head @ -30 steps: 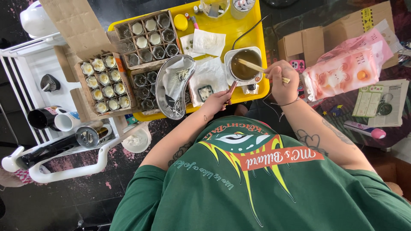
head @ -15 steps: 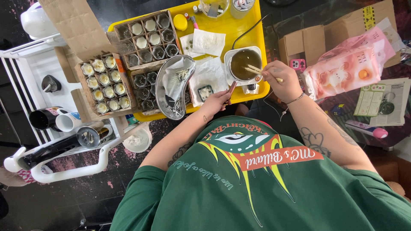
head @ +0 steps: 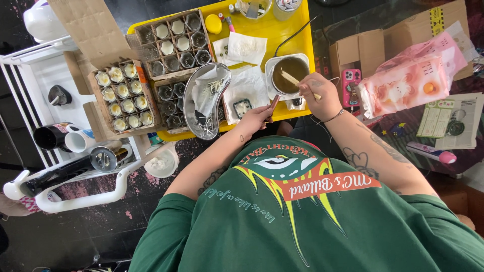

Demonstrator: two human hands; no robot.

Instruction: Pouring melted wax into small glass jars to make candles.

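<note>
My right hand (head: 318,96) holds a wooden stick (head: 289,78) whose tip dips into brown liquid in a small metal pot (head: 287,74) with a long handle. The pot stands on a yellow tray (head: 297,30). My left hand (head: 256,119) rests at the tray's near edge, pinching a thin dark tool (head: 274,103). Just left of it a small square jar (head: 243,107) sits on white paper. A kidney-shaped metal dish (head: 194,95) with a crumpled cloth lies further left.
Cardboard boxes hold several little jars, some filled with pale wax (head: 121,100), others empty (head: 174,45). A white cart (head: 45,75) with cups and a dark flask stands at the left. At the right lie a pink phone (head: 350,80), a pink plastic bag (head: 408,83) and cardboard boxes.
My right hand has shifted slightly left and swung the stick around inside the pot. My left hand has stayed in place with its tool.
</note>
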